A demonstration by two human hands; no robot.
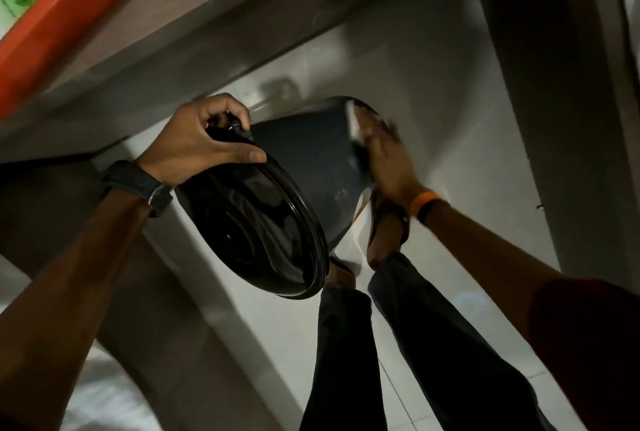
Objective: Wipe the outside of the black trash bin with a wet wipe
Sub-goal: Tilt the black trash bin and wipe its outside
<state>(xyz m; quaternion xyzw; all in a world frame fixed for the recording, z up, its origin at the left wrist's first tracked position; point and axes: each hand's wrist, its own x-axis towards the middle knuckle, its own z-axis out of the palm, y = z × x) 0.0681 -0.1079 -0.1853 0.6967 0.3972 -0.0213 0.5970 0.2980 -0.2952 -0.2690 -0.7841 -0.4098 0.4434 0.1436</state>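
The black trash bin (311, 160) is lifted off the floor and tipped on its side, its open mouth facing me at lower left and its base pointing away. My left hand (197, 140) grips the bin's rim at the top, thumb along the edge. My right hand (384, 150) is blurred and pressed flat against the bin's outer wall near the base. A white wet wipe (353, 121) shows under its fingertips, mostly hidden by the hand.
White tiled floor (450, 91) lies below. A grey shelf or counter edge (207, 25) runs diagonally overhead at the left, with an orange item (52, 15) on it. A dark vertical panel (540, 50) stands at the right. My legs and sandalled feet (384, 236) are beneath the bin.
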